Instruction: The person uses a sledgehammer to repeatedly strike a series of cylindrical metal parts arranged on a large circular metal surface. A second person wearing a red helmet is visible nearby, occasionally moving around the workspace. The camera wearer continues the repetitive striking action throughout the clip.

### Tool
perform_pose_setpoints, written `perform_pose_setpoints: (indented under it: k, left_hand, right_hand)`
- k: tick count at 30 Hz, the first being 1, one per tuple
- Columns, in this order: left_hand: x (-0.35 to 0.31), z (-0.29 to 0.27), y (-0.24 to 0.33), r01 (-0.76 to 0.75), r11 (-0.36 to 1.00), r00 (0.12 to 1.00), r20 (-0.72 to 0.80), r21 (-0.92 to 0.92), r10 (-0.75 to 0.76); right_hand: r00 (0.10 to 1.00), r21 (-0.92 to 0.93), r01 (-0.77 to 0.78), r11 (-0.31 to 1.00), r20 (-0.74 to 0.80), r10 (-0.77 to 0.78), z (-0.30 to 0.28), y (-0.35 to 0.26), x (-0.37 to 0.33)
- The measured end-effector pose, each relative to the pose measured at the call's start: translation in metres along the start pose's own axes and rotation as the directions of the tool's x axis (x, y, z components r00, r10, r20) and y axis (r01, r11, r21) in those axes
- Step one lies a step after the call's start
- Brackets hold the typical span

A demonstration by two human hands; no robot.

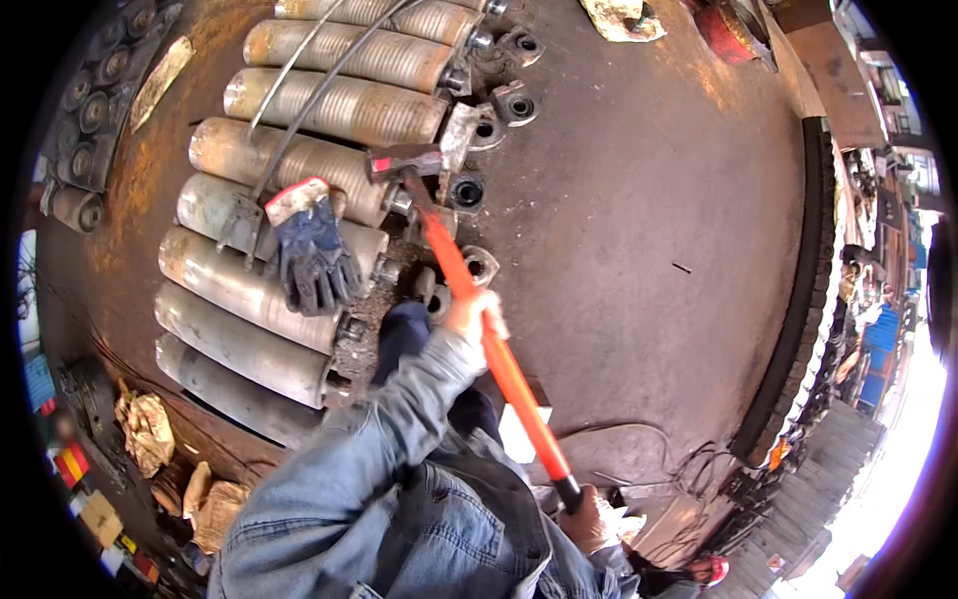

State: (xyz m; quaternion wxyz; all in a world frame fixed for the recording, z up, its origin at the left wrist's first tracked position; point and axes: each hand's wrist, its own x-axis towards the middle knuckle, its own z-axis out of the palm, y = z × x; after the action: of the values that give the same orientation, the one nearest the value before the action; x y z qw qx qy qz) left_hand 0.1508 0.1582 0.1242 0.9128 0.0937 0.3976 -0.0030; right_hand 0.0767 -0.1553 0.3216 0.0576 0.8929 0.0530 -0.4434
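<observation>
Partway along an orange-handled hammer (521,397), the left hand (473,317) is clasped tight; the right hand (592,521) wraps its black butt end (568,491). The hammer's head (407,160) shows over a row of metal rollers (339,106); whether it touches, I can't tell. Dark gloves (314,255) lie across the rollers, metal brackets (517,104) near their ends.

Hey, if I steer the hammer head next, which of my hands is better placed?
Probably your left. Your left hand grips the orange handle partway along, closer to the hammer head; your right hand is at the black end, farthest from it.
</observation>
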Motion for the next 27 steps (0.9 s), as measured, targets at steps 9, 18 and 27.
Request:
perform_pose_setpoints:
  k: [9, 18, 27]
  left_hand:
    - [-0.058, 0.023, 0.043, -0.081, 0.995, 0.988, -0.137, -0.053, 0.073]
    - [-0.018, 0.023, 0.04, 0.013, 1.0, 0.991, -0.133, -0.019, -0.015]
    - [0.009, 0.005, 0.023, 0.059, 0.997, 0.986, -0.151, -0.051, -0.066]
  right_hand:
    - [0.988, 0.099, 0.139, 0.985, -0.086, -0.13, 0.039, 0.005, 0.003]
    - [0.983, 0.138, 0.143, 0.98, -0.131, -0.125, 0.008, -0.025, -0.013]
    - [0.993, 0.041, 0.084, 0.996, -0.086, -0.081, -0.006, -0.022, -0.002]
